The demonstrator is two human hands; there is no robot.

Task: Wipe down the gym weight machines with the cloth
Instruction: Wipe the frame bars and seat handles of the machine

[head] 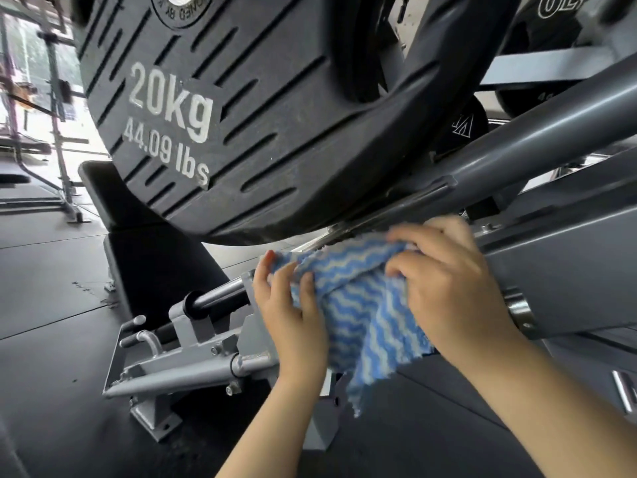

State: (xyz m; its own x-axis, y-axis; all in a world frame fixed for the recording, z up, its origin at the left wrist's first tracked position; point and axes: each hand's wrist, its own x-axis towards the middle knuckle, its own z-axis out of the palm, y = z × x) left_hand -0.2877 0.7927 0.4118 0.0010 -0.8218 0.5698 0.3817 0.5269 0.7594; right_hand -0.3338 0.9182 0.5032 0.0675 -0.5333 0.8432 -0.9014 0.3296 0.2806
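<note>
Blue-white striped cloth (358, 305) bunched against grey machine frame (565, 270), under 20kg plate (241, 108). Long axis runs upper-left to lower-right corner, hanging down. Left hand (293, 312) pinching cloth; right hand (444, 288) clenched on it.

The cloth (358, 305) is blue with wavy white stripes running across it. The plate (241, 108) is black, scored with short dark grooves, and its lettering "20kg" and "44.09 lbs" is white and somewhat worn. The frame (568, 270) on the right is mid grey, with a shiny silver collar (520, 312). The bracket (193, 326) near left is a lighter grey, holding a black rod (220, 296). The floor (44, 305) is dark grey.
</note>
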